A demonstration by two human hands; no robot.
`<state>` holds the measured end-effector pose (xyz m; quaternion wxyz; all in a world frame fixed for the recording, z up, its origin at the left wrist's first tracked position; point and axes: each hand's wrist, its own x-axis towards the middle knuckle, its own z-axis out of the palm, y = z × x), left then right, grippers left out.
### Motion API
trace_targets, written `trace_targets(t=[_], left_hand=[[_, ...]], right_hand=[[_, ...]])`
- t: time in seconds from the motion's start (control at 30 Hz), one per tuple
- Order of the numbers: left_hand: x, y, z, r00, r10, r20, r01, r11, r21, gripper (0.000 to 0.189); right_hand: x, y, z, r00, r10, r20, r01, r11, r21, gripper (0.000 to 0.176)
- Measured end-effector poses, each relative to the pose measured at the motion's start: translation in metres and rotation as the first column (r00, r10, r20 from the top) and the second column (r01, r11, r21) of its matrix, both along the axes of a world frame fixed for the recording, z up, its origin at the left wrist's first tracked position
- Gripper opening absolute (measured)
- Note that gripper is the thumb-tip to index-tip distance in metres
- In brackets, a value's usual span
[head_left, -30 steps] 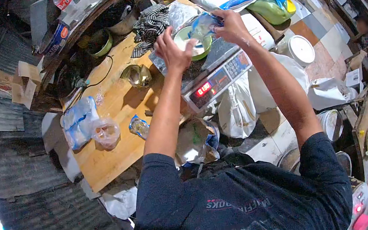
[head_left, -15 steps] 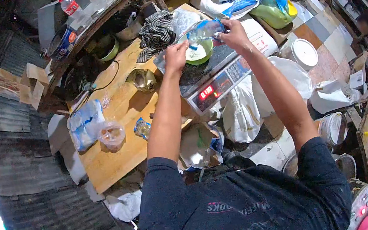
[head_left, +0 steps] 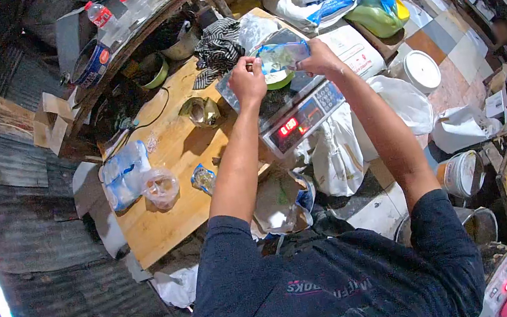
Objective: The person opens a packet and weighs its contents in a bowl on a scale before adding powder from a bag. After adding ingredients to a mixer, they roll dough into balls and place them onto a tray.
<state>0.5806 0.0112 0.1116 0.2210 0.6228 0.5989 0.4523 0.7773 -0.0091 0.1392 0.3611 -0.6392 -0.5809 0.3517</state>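
Between my hands is a clear plastic packet (head_left: 283, 55) with blue edges, held over a green bowl (head_left: 281, 80). My left hand (head_left: 248, 78) is closed on the packet's left end. At its right end my right hand (head_left: 320, 58) pinches the plastic. The bowl rests on a digital scale (head_left: 303, 116) with a red lit display, and the packet covers much of the bowl. White contents inside the bowl are mostly hidden from me.
On the wooden table (head_left: 146, 232) lie a bundle of blue-and-white packs (head_left: 125, 173), a knotted plastic bag (head_left: 160, 188) and a metal tin (head_left: 200, 112). A striped cloth (head_left: 217, 46) is beyond them. A white lidded bucket (head_left: 421, 72) stands right of the scale.
The packet has turned and spread flatter over the bowl, hiding more of it. Both hands keep hold of its ends. The display reading looks unchanged, and the view has shifted slightly.
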Motion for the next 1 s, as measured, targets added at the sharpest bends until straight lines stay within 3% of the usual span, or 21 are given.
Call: trace_targets(t=[0.03, 0.1, 0.17, 0.3, 0.33, 0.37, 0.43, 0.47, 0.5, 0.57, 0.63, 0.7, 0.77, 0.83, 0.87, 0.9, 0.97, 1.0], left_hand=[[-0.003, -0.003, 0.005, 0.995, 0.016, -0.098, -0.018, 1.0, -0.018, 0.019], [-0.01, -0.004, -0.001, 0.991, 0.001, -0.132, -0.004, 1.0, -0.026, 0.019], [-0.021, -0.002, -0.01, 0.997, -0.069, -0.033, 0.072, 0.991, 0.117, 0.019], [-0.066, -0.053, 0.004, 0.992, -0.111, 0.059, 0.094, 0.966, 0.241, 0.018], [-0.085, -0.068, -0.003, 0.989, -0.092, 0.112, 0.069, 0.978, 0.195, 0.017], [-0.108, -0.085, -0.016, 0.984, -0.07, 0.163, 0.046, 0.988, 0.147, 0.017], [-0.161, -0.127, -0.038, 0.992, 0.005, 0.124, -0.028, 0.983, 0.183, 0.018], [-0.194, -0.149, -0.061, 0.983, 0.056, 0.175, -0.071, 0.994, 0.078, 0.019], [-0.228, -0.172, -0.087, 0.968, 0.113, 0.222, -0.11, 0.994, -0.026, 0.02], [-0.288, -0.228, -0.124, 0.949, 0.278, 0.151, -0.263, 0.958, -0.112, 0.018], [-0.343, -0.284, -0.169, 0.898, 0.385, 0.215, -0.353, 0.92, -0.172, 0.016], [-0.38, -0.333, -0.198, 0.855, 0.469, 0.219, -0.436, 0.881, -0.184, 0.015], [-0.4, -0.361, -0.207, 0.807, 0.548, 0.221, -0.512, 0.835, -0.201, 0.014], [-0.401, -0.378, -0.198, 0.766, 0.588, 0.259, -0.562, 0.809, -0.172, 0.012], [-0.391, -0.377, -0.171, 0.707, 0.663, 0.245, -0.6, 0.747, -0.287, 0.011], [-0.392, -0.378, -0.171, 0.694, 0.676, 0.249, -0.61, 0.735, -0.294, 0.011], [-0.4, -0.374, -0.168, 0.767, 0.589, 0.253, -0.563, 0.808, -0.176, 0.012], [-0.401, -0.366, -0.164, 0.743, 0.622, 0.247, -0.582, 0.782, -0.221, 0.014]], right_hand=[[-0.002, 0.005, -0.007, 0.999, -0.011, 0.034, 0.012, 0.999, -0.045, 0.026], [-0.008, 0.002, -0.01, 0.997, -0.024, 0.069, 0.03, 0.995, -0.092, 0.028], [-0.019, -0.001, -0.007, 0.964, -0.188, 0.186, 0.179, 0.982, 0.063, 0.031], [-0.029, 0.0, -0.013, 0.914, -0.265, 0.307, 0.207, 0.956, 0.209, 0.033], [-0.03, 0.004, -0.025, 0.893, -0.325, 0.312, 0.243, 0.931, 0.273, 0.024], [-0.036, -0.003, -0.02, 0.895, -0.319, 0.311, 0.238, 0.932, 0.273, 0.024], [-0.051, -0.021, -0.001, 0.963, -0.24, -0.12, 0.263, 0.934, 0.241, 0.028], [-0.055, -0.017, -0.008, 0.963, -0.27, 0.018, 0.256, 0.932, 0.257, 0.038], [-0.07, -0.02, -0.005, 0.965, -0.26, 0.019, 0.247, 0.933, 0.261, 0.038], [-0.113, -0.043, 0.0, 0.994, -0.1, -0.042, 0.101, 0.711, 0.696, 0.04], [-0.166, -0.071, 0.002, 0.993, 0.035, 0.117, -0.113, 0.624, 0.773, 0.038], [-0.215, -0.09, -0.031, 0.897, 0.247, 0.366, -0.439, 0.584, 0.682, 0.033], [-0.259, -0.118, -0.057, 0.784, 0.49, 0.382, -0.615, 0.695, 0.373, 0.041], [-0.3, -0.126, -0.094, 0.753, 0.483, 0.448, -0.616, 0.757, 0.22, 0.048], [-0.314, -0.128, -0.113, 0.716, 0.52, 0.465, -0.642, 0.753, 0.146, 0.065], [-0.326, -0.135, -0.123, 0.703, 0.534, 0.47, -0.656, 0.742, 0.138, 0.065], [-0.348, -0.159, -0.138, 0.624, 0.35, 0.699, -0.631, 0.754, 0.186, 0.078], [-0.356, -0.171, -0.134, 0.594, 0.477, 0.648, -0.636, 0.772, 0.015, 0.089]])
